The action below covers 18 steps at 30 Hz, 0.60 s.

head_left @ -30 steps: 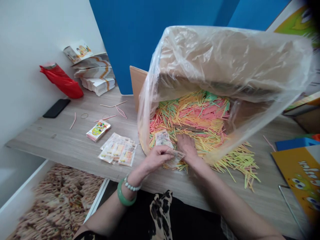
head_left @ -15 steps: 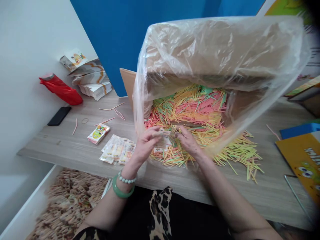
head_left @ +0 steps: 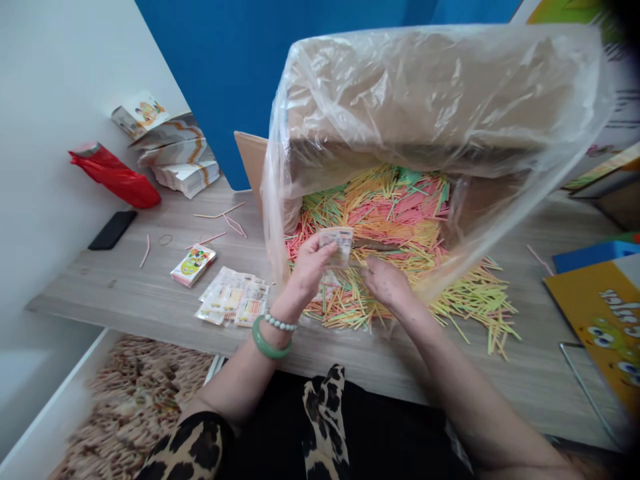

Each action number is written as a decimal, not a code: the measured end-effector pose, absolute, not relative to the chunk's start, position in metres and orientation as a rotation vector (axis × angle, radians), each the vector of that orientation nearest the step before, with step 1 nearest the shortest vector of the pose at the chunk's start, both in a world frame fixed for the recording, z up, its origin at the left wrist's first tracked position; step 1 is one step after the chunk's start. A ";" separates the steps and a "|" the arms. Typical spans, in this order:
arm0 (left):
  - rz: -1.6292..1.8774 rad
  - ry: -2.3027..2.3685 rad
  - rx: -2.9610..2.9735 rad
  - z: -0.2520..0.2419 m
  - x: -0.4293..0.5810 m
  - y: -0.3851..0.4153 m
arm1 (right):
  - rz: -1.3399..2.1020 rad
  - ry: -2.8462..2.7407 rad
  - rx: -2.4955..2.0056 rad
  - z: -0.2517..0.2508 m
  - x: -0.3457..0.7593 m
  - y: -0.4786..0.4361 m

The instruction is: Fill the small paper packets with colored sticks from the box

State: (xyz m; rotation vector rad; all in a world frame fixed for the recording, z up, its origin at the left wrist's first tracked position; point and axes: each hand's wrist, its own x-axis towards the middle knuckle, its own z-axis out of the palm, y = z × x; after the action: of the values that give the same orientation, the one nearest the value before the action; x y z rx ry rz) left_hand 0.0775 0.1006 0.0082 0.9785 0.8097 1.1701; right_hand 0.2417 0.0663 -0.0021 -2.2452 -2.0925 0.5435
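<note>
Over the front of the straw pile, my left hand pinches a small clear printed packet upright between thumb and fingers. My right hand is just to its right, above thin coloured straws; its fingers are bent together, and what they hold, if anything, is too small to make out. The straws, in pink, yellow, orange and green, spill from a plastic-lined cardboard box lying open towards me. Left of my left wrist, several flat clear packets overlap on the table.
A small printed card pack, loose straws, a black phone, a red wrapped bundle and stacked printed cartons are at the left. An open drawer sits below. A yellow printed box is at the right.
My left hand has moved up and to the right, raising the packet. My right hand has shifted slightly right and down, and the yellow straw ends between its fingers no longer show clearly.
</note>
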 end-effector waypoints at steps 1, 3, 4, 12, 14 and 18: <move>1.222 0.829 0.948 0.009 0.071 0.101 | 0.563 -2.124 -2.305 0.000 0.239 0.064; 1.272 0.852 0.928 0.010 0.059 0.098 | 0.584 -2.185 -2.371 0.002 0.229 0.060; 1.270 0.852 0.930 0.010 0.055 0.095 | 0.574 -2.217 -2.384 0.002 0.224 0.060; 1.237 0.869 0.959 0.009 0.036 0.078 | 0.856 -1.955 -2.322 -0.011 0.234 0.078; 1.238 0.899 0.947 0.009 0.031 0.078 | 0.950 -1.810 -2.089 -0.015 0.247 0.079; 1.252 0.897 0.924 0.010 0.027 0.081 | 1.034 -1.723 -1.512 -0.023 0.255 0.080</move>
State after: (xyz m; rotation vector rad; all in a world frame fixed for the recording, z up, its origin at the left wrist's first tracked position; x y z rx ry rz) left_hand 0.0272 0.0811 0.0103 0.9236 0.8973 1.2521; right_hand 0.2549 0.0804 -0.0230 -1.5121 -1.7226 1.0341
